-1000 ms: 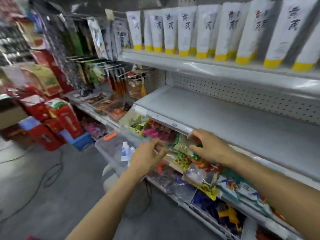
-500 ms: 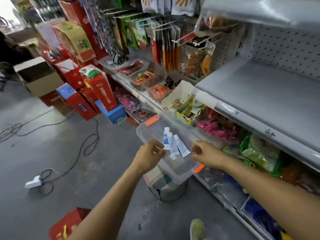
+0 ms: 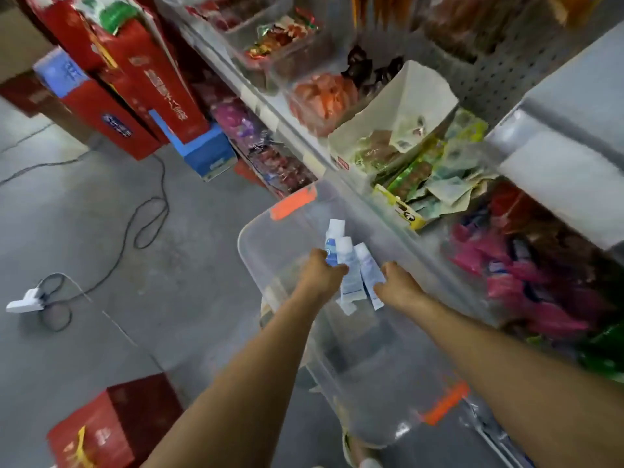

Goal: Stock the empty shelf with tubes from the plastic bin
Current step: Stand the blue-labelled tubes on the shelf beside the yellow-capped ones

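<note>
1. A person's two bare arms reach from the bottom of the frame into a clear rectangular plastic bin (image 3: 251, 238) with orange latches (image 3: 292, 204), which sits at centre frame in front of the shop shelving.
2. Three white-and-blue squeeze tubes (image 3: 349, 278) lie side by side inside the bin, between the two hands, caps pointing towards the top of the frame.
3. The left hand (image 3: 320, 276) has its fingers curled round the leftmost tube. The right hand (image 3: 400, 287) is curled too, its thumb touching the rightmost tube – motion blur hides whether it actually grips.
4. The bare grey metal shelf (image 3: 574, 106) runs along the upper right of the frame, well apart from the tubes.
5. Below that shelf, pink snack packets (image 3: 499, 265) crowd a lower tier.
6. At upper left, red cardboard cartons (image 3: 158, 92) lean on the grey concrete floor (image 3: 101, 349), where a black cable (image 3: 148, 217) loops towards a white power strip (image 3: 23, 300) at the left edge.
</note>
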Motion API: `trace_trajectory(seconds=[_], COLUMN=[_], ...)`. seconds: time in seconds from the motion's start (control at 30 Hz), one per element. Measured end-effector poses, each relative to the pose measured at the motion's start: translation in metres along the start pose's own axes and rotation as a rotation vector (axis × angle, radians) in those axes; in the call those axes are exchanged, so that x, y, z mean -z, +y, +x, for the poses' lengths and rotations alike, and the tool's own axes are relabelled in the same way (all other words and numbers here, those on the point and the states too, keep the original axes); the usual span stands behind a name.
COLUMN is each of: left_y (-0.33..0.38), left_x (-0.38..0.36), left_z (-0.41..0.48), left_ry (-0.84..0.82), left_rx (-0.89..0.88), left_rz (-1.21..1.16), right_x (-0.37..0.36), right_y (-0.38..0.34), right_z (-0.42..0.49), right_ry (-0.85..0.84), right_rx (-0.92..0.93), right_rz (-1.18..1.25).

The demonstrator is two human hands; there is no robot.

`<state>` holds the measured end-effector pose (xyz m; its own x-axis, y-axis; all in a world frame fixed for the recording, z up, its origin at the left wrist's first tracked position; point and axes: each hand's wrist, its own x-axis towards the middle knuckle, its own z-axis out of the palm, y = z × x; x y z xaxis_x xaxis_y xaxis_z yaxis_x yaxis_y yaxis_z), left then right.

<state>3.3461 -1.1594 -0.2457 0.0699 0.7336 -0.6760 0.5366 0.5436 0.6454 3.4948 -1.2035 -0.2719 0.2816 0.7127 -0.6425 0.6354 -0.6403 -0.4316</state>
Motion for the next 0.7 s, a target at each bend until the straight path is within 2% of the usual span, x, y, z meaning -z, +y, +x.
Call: trace_trajectory(seconds=[0.17,0.27,0.37,0.7], left_y=[-0.016,-0.019,-0.020,-0.020], left_x=[-0.034,-0.046,-0.052,-0.030], left_z=[0.071,0.093,0.102,0.099], left_ry=[0.050,0.139,0.172,0.104], left_rx=[0.076,0.024,-0.014,-0.031], left_rz=[-0.027,-0.014,0.106,0.492], right_x=[-0.044,-0.064,-0.075,-0.072], right_y=[0.005,0.007,0.009,0.012], right_z=[0.055,0.069,0.073,0.081], right_ry=[0.065,0.175,0.254,-0.019], right_rx=[-0.007,-0.009,-0.007,-0.126], right_rz=[0.036,0.012,-0.081,0.288])
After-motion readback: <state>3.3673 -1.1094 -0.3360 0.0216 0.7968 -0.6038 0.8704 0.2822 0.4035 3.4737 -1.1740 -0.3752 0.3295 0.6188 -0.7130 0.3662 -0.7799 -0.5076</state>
